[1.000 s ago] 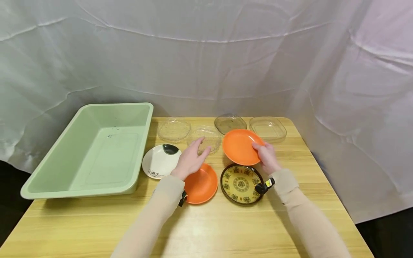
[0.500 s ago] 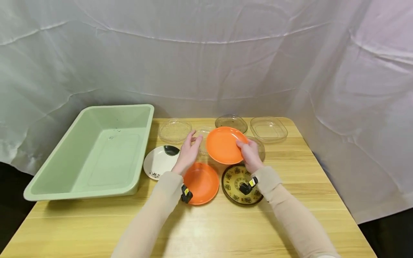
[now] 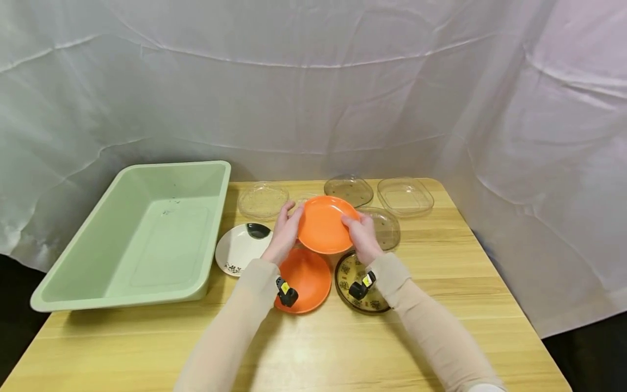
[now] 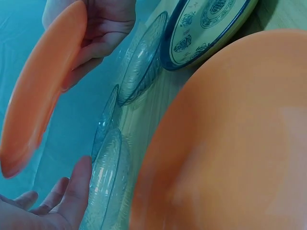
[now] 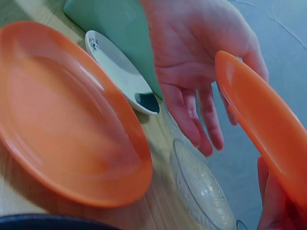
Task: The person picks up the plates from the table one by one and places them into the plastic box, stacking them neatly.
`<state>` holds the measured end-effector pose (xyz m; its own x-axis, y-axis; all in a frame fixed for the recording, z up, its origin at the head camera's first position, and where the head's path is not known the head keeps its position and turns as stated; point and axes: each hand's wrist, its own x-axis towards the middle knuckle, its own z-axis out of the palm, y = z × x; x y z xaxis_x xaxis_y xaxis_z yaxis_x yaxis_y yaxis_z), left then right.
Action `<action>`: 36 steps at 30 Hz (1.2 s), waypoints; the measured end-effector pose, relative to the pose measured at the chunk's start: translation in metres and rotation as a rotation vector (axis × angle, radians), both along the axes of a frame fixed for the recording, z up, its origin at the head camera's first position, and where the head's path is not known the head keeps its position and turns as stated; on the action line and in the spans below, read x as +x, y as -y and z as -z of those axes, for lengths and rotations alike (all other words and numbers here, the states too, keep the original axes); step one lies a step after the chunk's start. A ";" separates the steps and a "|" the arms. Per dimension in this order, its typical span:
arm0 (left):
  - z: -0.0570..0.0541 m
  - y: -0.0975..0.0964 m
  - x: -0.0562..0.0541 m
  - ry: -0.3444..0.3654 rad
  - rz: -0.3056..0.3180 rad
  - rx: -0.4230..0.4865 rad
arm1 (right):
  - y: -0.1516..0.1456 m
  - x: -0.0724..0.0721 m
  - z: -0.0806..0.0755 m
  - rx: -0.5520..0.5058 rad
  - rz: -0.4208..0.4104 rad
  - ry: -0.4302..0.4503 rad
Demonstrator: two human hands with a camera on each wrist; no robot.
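My right hand (image 3: 362, 234) grips an orange plate (image 3: 325, 224) by its right edge, thumb on top and fingers beneath, and holds it above the table. At its left edge my left hand (image 3: 286, 231) has its fingers extended, not closed round the rim; in the left wrist view a gap shows between the fingers (image 4: 76, 191) and the plate. A second orange plate (image 3: 308, 280) lies on the table below. Right of that is a yellow-brown patterned dish (image 3: 345, 272) with a dark rim, partly hidden by the right wrist. A white plate (image 3: 237, 250) with a black patch lies left.
A large green basin (image 3: 164, 239) stands on the left of the wooden table (image 3: 313, 348). Along the back lie clear dishes (image 3: 264, 200) (image 3: 405, 196) and smoky ones (image 3: 349, 189) (image 3: 387, 228). Another clear dish (image 5: 201, 187) is mostly hidden behind the hands. A pale curtain (image 3: 313, 109) hangs behind.
The right hand has carried the orange plate leftward, uncovering a smoky dish behind it. The left hand has shifted slightly left, and the plate's edge is now beside it.
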<state>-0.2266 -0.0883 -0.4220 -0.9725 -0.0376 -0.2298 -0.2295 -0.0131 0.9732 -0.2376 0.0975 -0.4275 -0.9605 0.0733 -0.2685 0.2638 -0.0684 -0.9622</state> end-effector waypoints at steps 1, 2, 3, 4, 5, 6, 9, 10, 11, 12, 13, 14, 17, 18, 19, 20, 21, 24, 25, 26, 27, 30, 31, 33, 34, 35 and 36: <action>0.001 0.000 0.000 0.003 -0.005 -0.007 | 0.001 0.000 0.000 -0.001 -0.002 0.000; 0.002 0.000 -0.001 0.007 -0.010 -0.014 | 0.003 0.001 0.000 -0.001 -0.005 0.000; 0.003 0.000 -0.001 0.010 -0.017 -0.021 | 0.005 0.001 0.000 0.001 -0.007 -0.004; 0.003 0.000 -0.001 0.009 -0.025 -0.027 | 0.006 0.002 0.000 0.006 -0.011 -0.007; 0.004 0.000 -0.001 0.008 -0.031 -0.028 | 0.008 0.002 -0.001 0.010 -0.011 -0.009; 0.004 0.000 -0.001 0.005 -0.039 -0.029 | 0.009 0.002 0.000 0.014 -0.012 -0.012; 0.005 0.000 -0.001 0.000 -0.059 -0.041 | 0.014 0.003 0.001 0.037 -0.016 -0.023; 0.005 0.000 -0.002 -0.002 -0.063 -0.046 | 0.015 0.004 0.002 0.041 -0.019 -0.024; 0.005 0.000 -0.002 -0.002 -0.065 -0.048 | 0.016 0.004 0.002 0.045 -0.021 -0.026; 0.005 0.000 -0.002 -0.003 -0.066 -0.053 | 0.017 0.004 0.003 0.050 -0.024 -0.027; 0.005 0.000 -0.002 -0.003 -0.067 -0.055 | 0.018 0.004 0.004 0.054 -0.027 -0.030; 0.005 -0.001 -0.002 -0.007 -0.067 -0.057 | 0.019 0.004 0.005 0.060 -0.030 -0.033; 0.005 0.000 -0.003 -0.010 -0.072 -0.050 | 0.021 0.004 0.006 0.060 -0.036 -0.040; 0.005 0.000 -0.003 -0.011 -0.073 -0.050 | 0.021 0.004 0.006 0.059 -0.039 -0.043; 0.006 0.000 -0.003 -0.012 -0.073 -0.050 | 0.021 0.004 0.006 0.057 -0.043 -0.045; 0.006 0.001 -0.003 -0.011 -0.073 -0.049 | 0.021 0.004 0.006 0.056 -0.048 -0.048; 0.006 0.001 -0.003 -0.010 -0.074 -0.051 | 0.021 0.004 0.006 0.055 -0.054 -0.049; 0.005 0.002 -0.002 -0.008 -0.072 -0.057 | 0.021 0.005 0.005 0.055 -0.071 -0.051; 0.005 0.002 -0.002 -0.008 -0.071 -0.059 | 0.021 0.005 0.005 0.055 -0.074 -0.051; 0.005 0.002 -0.002 -0.012 -0.070 -0.065 | 0.021 0.006 0.004 0.058 -0.076 -0.052; 0.005 0.002 -0.003 -0.014 -0.069 -0.070 | 0.021 0.006 0.004 0.058 -0.077 -0.053; 0.004 0.002 -0.004 -0.018 -0.063 -0.076 | 0.021 0.006 0.003 0.054 -0.074 -0.048; 0.004 0.003 -0.004 -0.017 -0.060 -0.078 | 0.021 0.006 0.002 0.052 -0.073 -0.046; 0.002 0.003 -0.004 -0.011 -0.056 -0.079 | 0.021 0.006 0.002 0.046 -0.069 -0.038; 0.001 0.004 -0.004 -0.008 -0.055 -0.081 | 0.021 0.006 0.002 0.042 -0.066 -0.034; 0.001 0.004 -0.004 -0.002 -0.054 -0.081 | 0.020 0.006 0.001 0.039 -0.064 -0.031; -0.001 0.005 -0.004 0.002 -0.053 -0.085 | 0.020 0.006 0.001 0.034 -0.062 -0.028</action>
<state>-0.2305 -0.0929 -0.4214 -0.9681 -0.1087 -0.2259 -0.2329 0.0573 0.9708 -0.2314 0.0772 -0.4283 -0.9705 0.0219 -0.2399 0.2395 -0.0197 -0.9707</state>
